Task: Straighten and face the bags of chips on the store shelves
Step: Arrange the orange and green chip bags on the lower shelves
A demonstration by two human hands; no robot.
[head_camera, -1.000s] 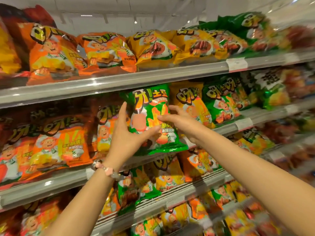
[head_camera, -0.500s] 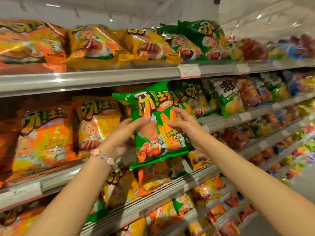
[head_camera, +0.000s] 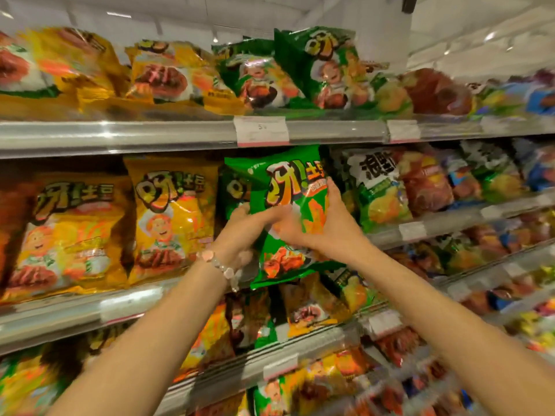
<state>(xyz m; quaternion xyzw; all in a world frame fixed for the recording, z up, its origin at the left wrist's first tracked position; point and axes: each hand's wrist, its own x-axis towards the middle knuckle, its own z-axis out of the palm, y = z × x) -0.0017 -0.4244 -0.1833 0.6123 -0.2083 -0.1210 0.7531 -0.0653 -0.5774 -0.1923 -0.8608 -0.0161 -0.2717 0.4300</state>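
Observation:
A green chip bag point(head_camera: 282, 187) with orange lettering stands upright at the front of the second shelf point(head_camera: 126, 304), its face toward me. My left hand point(head_camera: 249, 226), with a bead bracelet at the wrist, grips the bag's left side, thumb across the front. My right hand point(head_camera: 318, 223) holds the bag's right side, fingers curled along its edge. Another green bag point(head_camera: 234, 190) shows just behind it. Yellow chip bags point(head_camera: 171, 217) stand to its left.
The top shelf point(head_camera: 120, 136) carries yellow bags and green bags point(head_camera: 318, 67) leaning back. White price tags point(head_camera: 261, 130) hang on its rail. Mixed snack bags point(head_camera: 375, 187) fill the shelf to the right. Lower shelves point(head_camera: 300, 346) hold more orange and green bags.
Both hands carried the green bag rightward along the second shelf, from the orange bags past the yellow ones to the green section. It now stands deeper and more upright.

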